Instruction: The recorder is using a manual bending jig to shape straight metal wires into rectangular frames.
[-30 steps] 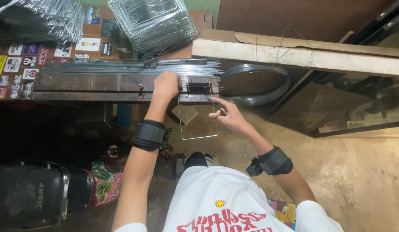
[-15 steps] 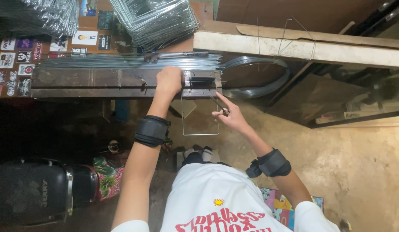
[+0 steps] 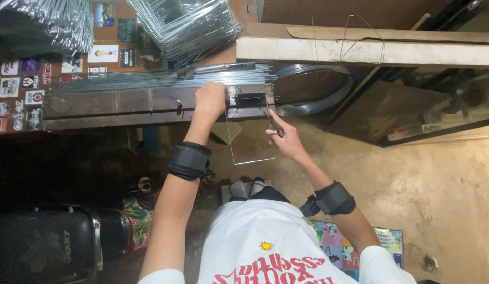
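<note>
We saw two bare hands at work, each forearm wearing one black wrist band. The left hand lay closed on the grey steel bending jig bolted along the bench. The right hand pinched the right leg of one thin bent wire frame hanging from the jig. One bundle of straight silver wires lay along the jig, with two stacks of finished wire frames behind and one coil of wire to the right.
</note>
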